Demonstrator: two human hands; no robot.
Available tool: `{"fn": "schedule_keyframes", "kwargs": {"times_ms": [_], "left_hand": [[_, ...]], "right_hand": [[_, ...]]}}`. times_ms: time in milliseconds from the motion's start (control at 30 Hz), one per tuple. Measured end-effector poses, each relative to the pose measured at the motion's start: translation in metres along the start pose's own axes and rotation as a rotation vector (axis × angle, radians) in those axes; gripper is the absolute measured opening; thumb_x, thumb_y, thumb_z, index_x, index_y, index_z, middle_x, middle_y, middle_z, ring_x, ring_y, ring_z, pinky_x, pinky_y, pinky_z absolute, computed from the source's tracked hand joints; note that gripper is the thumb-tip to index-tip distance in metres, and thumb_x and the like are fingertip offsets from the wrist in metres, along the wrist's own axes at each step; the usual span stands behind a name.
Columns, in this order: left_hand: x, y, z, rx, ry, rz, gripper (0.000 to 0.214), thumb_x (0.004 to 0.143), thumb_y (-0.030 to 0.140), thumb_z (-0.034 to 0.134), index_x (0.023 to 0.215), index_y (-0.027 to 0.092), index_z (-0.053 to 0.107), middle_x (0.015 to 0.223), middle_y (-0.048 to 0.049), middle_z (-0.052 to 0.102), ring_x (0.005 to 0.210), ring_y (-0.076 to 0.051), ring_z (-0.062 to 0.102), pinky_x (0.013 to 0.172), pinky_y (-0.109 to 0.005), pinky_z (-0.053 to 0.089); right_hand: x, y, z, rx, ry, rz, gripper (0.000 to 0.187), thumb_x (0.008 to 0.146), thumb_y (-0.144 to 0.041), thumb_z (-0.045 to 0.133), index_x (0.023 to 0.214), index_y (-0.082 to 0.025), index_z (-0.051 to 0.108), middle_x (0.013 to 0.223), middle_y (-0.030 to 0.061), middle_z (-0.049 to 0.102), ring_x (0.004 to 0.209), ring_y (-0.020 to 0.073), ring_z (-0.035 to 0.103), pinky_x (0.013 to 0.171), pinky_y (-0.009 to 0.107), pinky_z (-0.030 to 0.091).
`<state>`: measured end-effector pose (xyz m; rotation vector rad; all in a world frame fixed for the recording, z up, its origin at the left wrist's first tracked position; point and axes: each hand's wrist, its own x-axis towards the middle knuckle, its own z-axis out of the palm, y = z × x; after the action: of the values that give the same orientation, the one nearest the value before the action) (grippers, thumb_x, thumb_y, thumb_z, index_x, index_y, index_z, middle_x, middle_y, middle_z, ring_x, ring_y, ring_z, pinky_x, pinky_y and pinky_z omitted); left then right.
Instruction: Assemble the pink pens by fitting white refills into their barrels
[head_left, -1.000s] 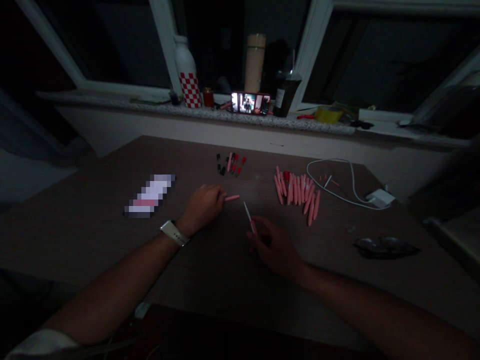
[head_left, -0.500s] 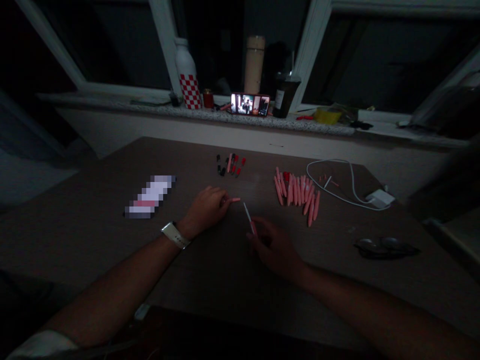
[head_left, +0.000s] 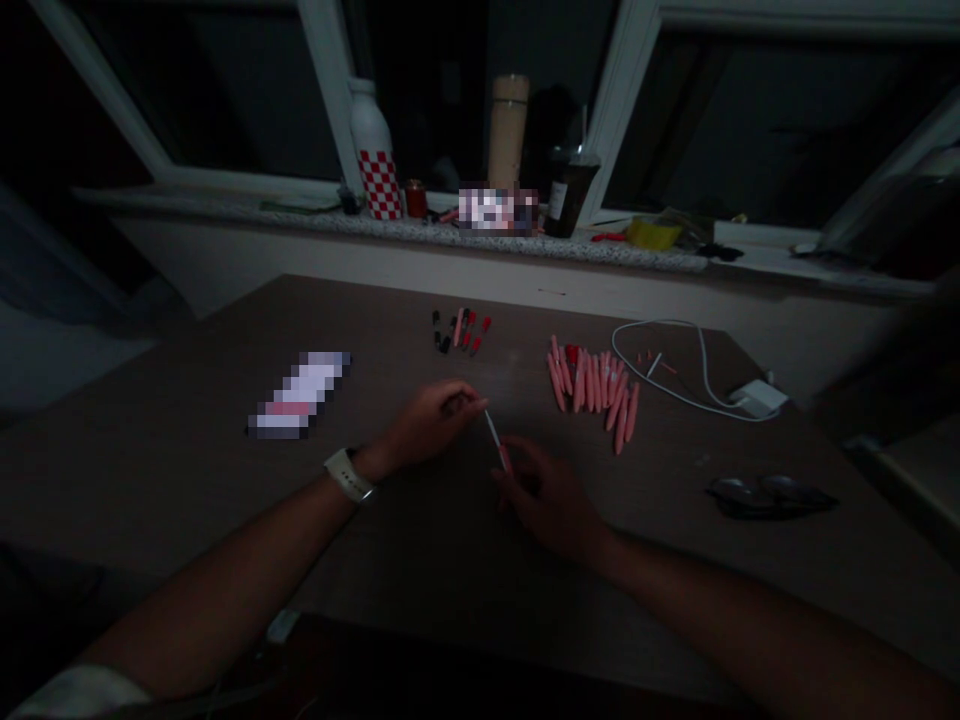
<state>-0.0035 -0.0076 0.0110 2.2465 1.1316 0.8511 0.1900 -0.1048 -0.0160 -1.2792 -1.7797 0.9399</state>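
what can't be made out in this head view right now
1. Head view: screen of the flat dark-edged rectangular phone, hidden by pixelation.
2. Head view: screen of the bright rectangular device on the speckled stone sill, pixelated too.
3. Head view: anything inside the bare left hand, hidden by its fingers.
4. Head view: lower end of the slim pink-and-white stick, hidden by the right hand.

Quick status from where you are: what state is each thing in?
Right hand: closed around a slim pink pen barrel
Slim white pen core: exposed, projecting from the barrel
Left hand: at the core's tip, grip hidden
Pink tapered pens: lying flat, grouped
Red-checked white bottle: upright
Cream cylindrical flask: upright
Dark plastic cup: upright, straw in
White cable: loosely looped
Dark-framed glasses: set down, folding unclear
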Motion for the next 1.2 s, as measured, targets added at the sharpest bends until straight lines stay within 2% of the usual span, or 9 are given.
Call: {"fn": "schedule_keyframes", "kwargs": {"times_ms": [133, 233, 333, 467, 600, 700, 767, 1000, 1200], "left_hand": [[-0.005, 0.002, 0.008, -0.179, -0.122, -0.028, 0.034, 0.091, 0.048, 0.054, 0.091, 0.016, 0.066, 0.078, -0.0003, 0.062, 0.068, -0.013, 0.053, 0.06, -0.023, 0.04], [-0.005, 0.0, 0.01, -0.245, -0.13, -0.049, 0.034, 0.09, 0.049, 0.055, 0.09, 0.017, 0.067, 0.082, -0.0007, 0.064, 0.073, -0.014, 0.055, 0.062, -0.023, 0.041], [-0.003, -0.003, 0.009, -0.281, -0.116, -0.093, 0.035, 0.089, 0.05, 0.056, 0.087, 0.017, 0.067, 0.077, 0.0003, 0.062, 0.069, -0.013, 0.053, 0.06, -0.022, 0.04], [0.001, -0.003, 0.007, -0.399, -0.006, -0.178, 0.038, 0.087, 0.052, 0.057, 0.081, 0.016, 0.063, 0.071, 0.001, 0.055, 0.066, -0.013, 0.052, 0.058, -0.022, 0.04], [0.007, -0.008, 0.0, -0.522, 0.216, -0.26, 0.037, 0.084, 0.052, 0.059, 0.075, 0.016, 0.058, 0.063, 0.0029, 0.048, 0.059, -0.012, 0.048, 0.056, -0.023, 0.039], [0.011, -0.015, -0.008, -0.428, 0.338, -0.295, 0.036, 0.085, 0.049, 0.057, 0.07, 0.017, 0.054, 0.058, 0.004, 0.043, 0.054, -0.011, 0.04, 0.051, -0.023, 0.033], [0.013, -0.02, -0.013, -0.337, 0.358, -0.294, 0.035, 0.087, 0.049, 0.054, 0.071, 0.017, 0.055, 0.059, 0.0032, 0.045, 0.054, -0.011, 0.041, 0.052, -0.024, 0.032], [0.007, -0.027, -0.017, 0.316, 0.195, -0.24, 0.036, 0.092, 0.046, 0.046, 0.072, 0.018, 0.057, 0.068, -0.0039, 0.06, 0.062, -0.017, 0.052, 0.056, -0.028, 0.03], [0.005, -0.036, -0.018, 0.524, 0.086, -0.268, 0.045, 0.093, 0.053, 0.04, 0.075, 0.018, 0.064, 0.074, -0.0105, 0.067, 0.067, -0.023, 0.059, 0.059, -0.031, 0.033]], "right_hand": [[0.0, 0.002, 0.0, -0.022, -0.004, -0.019, 0.035, 0.092, -0.033, 0.055, 0.125, -0.02, 0.054, 0.064, -0.003, 0.067, 0.054, 0.0123, 0.061, 0.055, 0.023, 0.042], [0.0, 0.004, 0.001, -0.012, -0.003, -0.015, 0.035, 0.092, -0.033, 0.055, 0.125, -0.021, 0.054, 0.064, -0.0032, 0.067, 0.055, 0.0124, 0.061, 0.054, 0.023, 0.042], [0.0, 0.005, 0.002, 0.004, -0.005, -0.01, 0.035, 0.092, -0.033, 0.055, 0.125, -0.021, 0.053, 0.065, -0.0033, 0.067, 0.057, 0.0127, 0.063, 0.056, 0.023, 0.044], [0.0, 0.003, 0.001, -0.004, -0.001, 0.006, 0.036, 0.092, -0.034, 0.056, 0.125, -0.021, 0.054, 0.066, -0.003, 0.068, 0.057, 0.0127, 0.063, 0.056, 0.023, 0.044], [-0.001, -0.001, -0.001, 0.004, -0.013, 0.017, 0.036, 0.092, -0.033, 0.055, 0.125, -0.022, 0.054, 0.066, -0.0028, 0.067, 0.058, 0.0129, 0.063, 0.056, 0.023, 0.044], [-0.001, -0.003, -0.001, -0.011, -0.02, 0.002, 0.035, 0.092, -0.031, 0.055, 0.125, -0.022, 0.054, 0.066, -0.0031, 0.066, 0.058, 0.0127, 0.062, 0.056, 0.023, 0.044], [-0.001, -0.002, -0.001, -0.014, -0.014, -0.007, 0.034, 0.091, -0.031, 0.055, 0.124, -0.022, 0.055, 0.065, -0.0031, 0.067, 0.058, 0.0126, 0.062, 0.056, 0.023, 0.043], [0.0, 0.001, -0.001, -0.011, -0.018, -0.014, 0.035, 0.092, -0.033, 0.055, 0.126, -0.022, 0.054, 0.065, -0.0035, 0.067, 0.058, 0.0124, 0.062, 0.056, 0.023, 0.043], [-0.001, -0.003, -0.001, 0.022, -0.025, 0.004, 0.034, 0.092, -0.033, 0.054, 0.124, -0.022, 0.055, 0.065, -0.0029, 0.066, 0.058, 0.0133, 0.062, 0.055, 0.023, 0.043]]}}
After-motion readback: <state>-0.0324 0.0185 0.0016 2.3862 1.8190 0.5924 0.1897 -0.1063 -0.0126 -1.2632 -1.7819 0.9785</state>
